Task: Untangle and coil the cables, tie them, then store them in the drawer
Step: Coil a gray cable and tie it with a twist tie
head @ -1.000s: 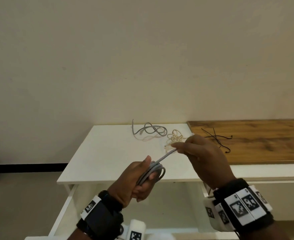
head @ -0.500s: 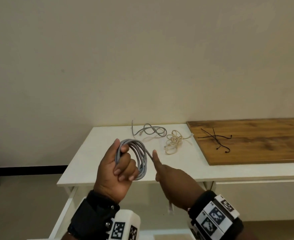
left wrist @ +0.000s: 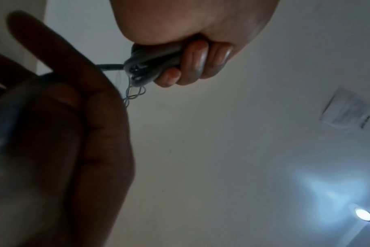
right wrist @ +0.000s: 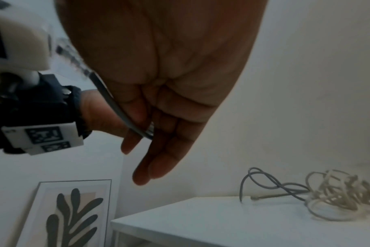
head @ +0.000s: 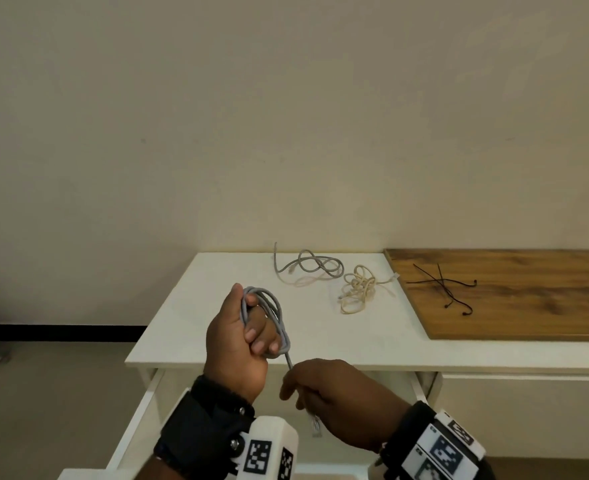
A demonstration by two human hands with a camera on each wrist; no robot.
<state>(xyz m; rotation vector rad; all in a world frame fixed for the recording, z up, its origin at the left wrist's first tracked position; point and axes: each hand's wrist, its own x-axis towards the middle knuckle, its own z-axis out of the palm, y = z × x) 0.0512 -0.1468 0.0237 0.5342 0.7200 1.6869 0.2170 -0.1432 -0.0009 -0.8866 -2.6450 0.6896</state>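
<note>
My left hand [head: 251, 327] is raised over the white table's front edge and grips a grey cable coil [head: 275, 306] of several loops, fingers curled through it. In the left wrist view the fingers [left wrist: 201, 66] clamp the bundled grey cable [left wrist: 152, 66]. The cable's tail [head: 289, 360] runs down into my right hand [head: 303, 393], which pinches it just below the coil. The plug end [head: 315, 426] dangles under that hand. In the right wrist view the grey cable tail [right wrist: 116, 107] crosses the palm to the fingers [right wrist: 150, 160].
A loose grey cable [head: 308, 266] and a tangled beige cable [head: 357, 289] lie at the back of the white table [head: 217, 306]. Black ties [head: 442, 285] lie on a wooden board [head: 528, 299]. An open drawer [head: 140, 410] is below. A framed leaf print [right wrist: 70, 213] leans by the wall.
My right hand dropped from in front of the coil to below my left hand, drawing the cable tail downward. My left hand turned the coil upright and kept its grip.
</note>
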